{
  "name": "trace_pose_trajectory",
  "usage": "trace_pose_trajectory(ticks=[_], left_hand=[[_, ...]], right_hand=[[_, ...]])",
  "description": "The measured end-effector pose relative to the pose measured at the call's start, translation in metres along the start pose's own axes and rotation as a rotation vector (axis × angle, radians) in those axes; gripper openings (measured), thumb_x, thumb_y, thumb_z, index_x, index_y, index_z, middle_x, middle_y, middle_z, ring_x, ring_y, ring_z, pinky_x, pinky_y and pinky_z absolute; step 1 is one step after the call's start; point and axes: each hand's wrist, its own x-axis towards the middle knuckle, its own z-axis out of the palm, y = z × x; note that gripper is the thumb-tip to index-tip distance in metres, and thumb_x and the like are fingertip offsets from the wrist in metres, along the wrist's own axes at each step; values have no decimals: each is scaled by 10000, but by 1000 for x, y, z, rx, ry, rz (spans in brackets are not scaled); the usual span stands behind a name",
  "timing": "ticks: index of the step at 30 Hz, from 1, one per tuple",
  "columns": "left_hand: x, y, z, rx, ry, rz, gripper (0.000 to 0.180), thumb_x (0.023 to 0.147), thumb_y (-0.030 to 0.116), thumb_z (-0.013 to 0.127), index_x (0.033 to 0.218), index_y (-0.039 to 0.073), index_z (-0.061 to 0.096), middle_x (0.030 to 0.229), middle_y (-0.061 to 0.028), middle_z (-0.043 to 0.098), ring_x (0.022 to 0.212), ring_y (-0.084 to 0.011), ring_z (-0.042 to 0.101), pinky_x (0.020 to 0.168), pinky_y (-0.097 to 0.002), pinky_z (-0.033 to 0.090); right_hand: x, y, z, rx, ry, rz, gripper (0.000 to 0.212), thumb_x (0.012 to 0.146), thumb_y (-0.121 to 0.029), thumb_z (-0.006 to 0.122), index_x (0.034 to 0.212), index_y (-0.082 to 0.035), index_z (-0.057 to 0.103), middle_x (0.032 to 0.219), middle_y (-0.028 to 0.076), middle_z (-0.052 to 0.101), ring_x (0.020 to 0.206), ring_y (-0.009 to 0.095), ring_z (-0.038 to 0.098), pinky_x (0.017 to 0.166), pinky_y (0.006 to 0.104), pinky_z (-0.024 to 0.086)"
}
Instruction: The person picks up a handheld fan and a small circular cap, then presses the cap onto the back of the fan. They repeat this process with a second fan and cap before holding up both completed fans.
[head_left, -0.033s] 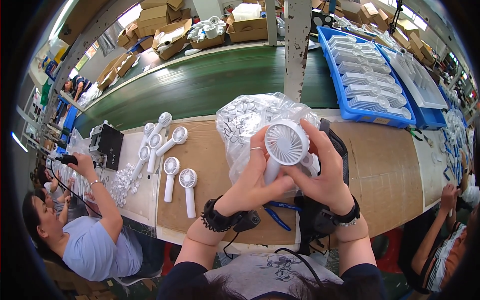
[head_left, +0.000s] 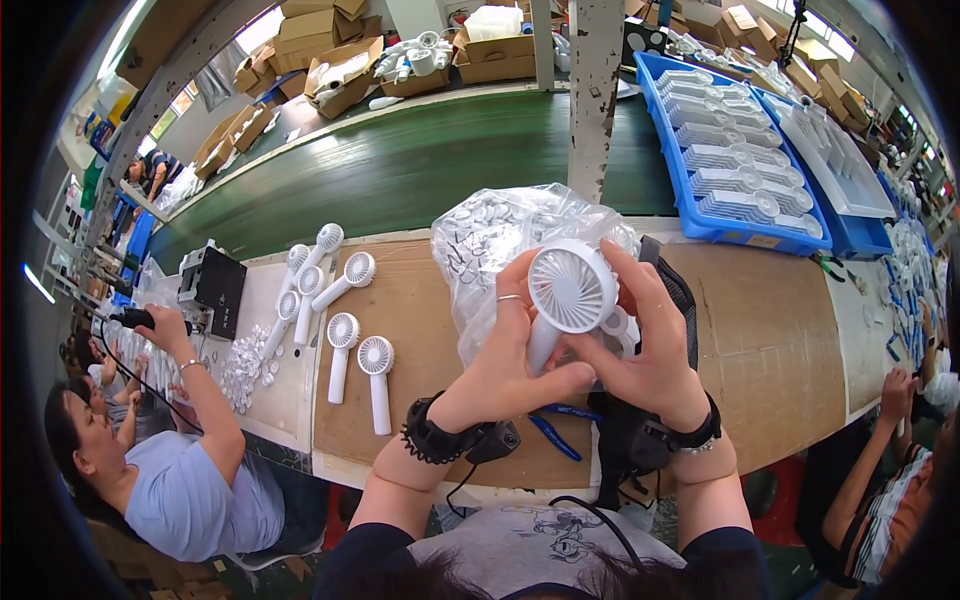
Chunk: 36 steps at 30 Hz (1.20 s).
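Observation:
Both my hands hold a white handheld fan [head_left: 572, 288] above the bench, its round grille facing up and its handle slanting down to the left. My left hand [head_left: 510, 345] is closed around the handle side. My right hand [head_left: 645, 335] grips the head from the right, its thumb below the grille. Behind the fan lies a clear plastic bag [head_left: 475, 240] full of small white parts. Beneath my wrists are pliers with blue handles [head_left: 556, 438], partly hidden by my left wrist. Two more white fans [head_left: 376, 385] lie left of my hands.
Several fans [head_left: 310, 283] lie farther left, beside a pile of small clear pieces [head_left: 250, 370] and a black box [head_left: 212, 292]. A blue crate [head_left: 735, 236] of white parts stands back right. Behind runs a green conveyor [head_left: 400, 160] with a post [head_left: 593, 100]. A co-worker [head_left: 195, 480] sits left.
The fan has shifted very slightly left in my hands. My thumbs have moved a little below the grille. Everything else stays in place.

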Motion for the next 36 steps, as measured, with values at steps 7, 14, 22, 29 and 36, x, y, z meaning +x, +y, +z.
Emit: trace_pose_trajectory(ticks=[7, 14, 22, 29, 36], left_hand=[[-8, 1, -21, -231, -78, -272, 603, 845, 181, 564, 1275, 67, 157, 894, -48, 520, 699, -99, 520, 620, -234, 433], [-1, -25, -29, -488, -348, -265, 433, 913, 304, 450, 1230, 61, 281, 829, -34, 517, 638, -78, 503, 588, -208, 418], [2, -4, -9, -397, -124, -352, 403, 934, 215, 406, 1273, 76, 239, 855, -25, 480, 632, -59, 460, 566, -197, 398], [-2, 0, -8, -170, -86, -162, 500, 903, 85, 440, 1309, 75, 148, 926, -28, 446, 655, -48, 423, 569, -186, 385], [-3, -3, -10, -103, -94, -140, 518, 894, 99, 469, 1304, 58, 155, 1023, -47, 426, 780, -75, 445, 670, -222, 412]], right_hand=[[-6, -4, -13, 177, -20, 100, 482, 686, 61, 638, 1146, 2, 509, 941, 111, 570, 811, 149, 570, 687, 229, 469], [-7, -6, -16, 262, 8, 117, 294, 679, 100, 630, 966, 40, 603, 908, 117, 575, 821, 160, 561, 716, 232, 452], [-2, -13, -16, 73, 5, -126, 290, 630, 64, 681, 900, -25, 625, 875, 102, 618, 748, 186, 608, 628, 255, 493], [-11, -13, -6, 15, 10, -297, 307, 614, 32, 729, 833, -69, 538, 890, 111, 588, 709, 195, 589, 594, 269, 470], [-14, -8, -2, -1, -4, -364, 317, 622, 28, 724, 851, -79, 534, 912, 106, 575, 703, 198, 581, 583, 271, 468]])
